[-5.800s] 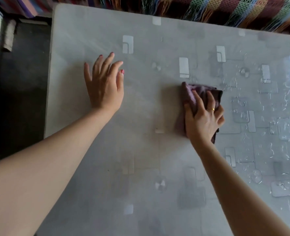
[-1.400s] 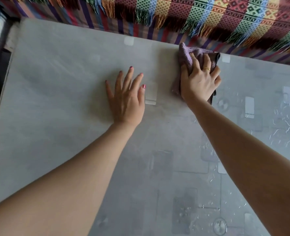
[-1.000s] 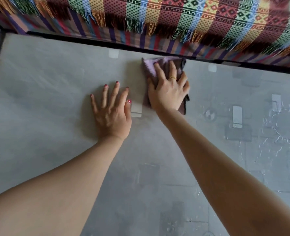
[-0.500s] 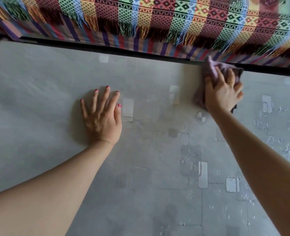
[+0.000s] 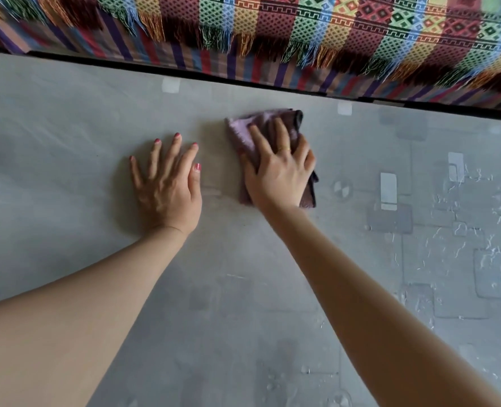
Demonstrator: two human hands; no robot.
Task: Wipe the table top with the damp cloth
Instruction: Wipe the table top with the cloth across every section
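No readable text in view

No words, numbers, labels or brand marks can be read anywhere; the table top (image 5: 67,171) carries only plain pale rectangles and circles, and the woven blanket (image 5: 302,30) at 12 o'clock shows only diamond and key-pattern bands, no lettering.

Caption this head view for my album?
Right hand presses purple cloth on grey table; left hand rests flat.
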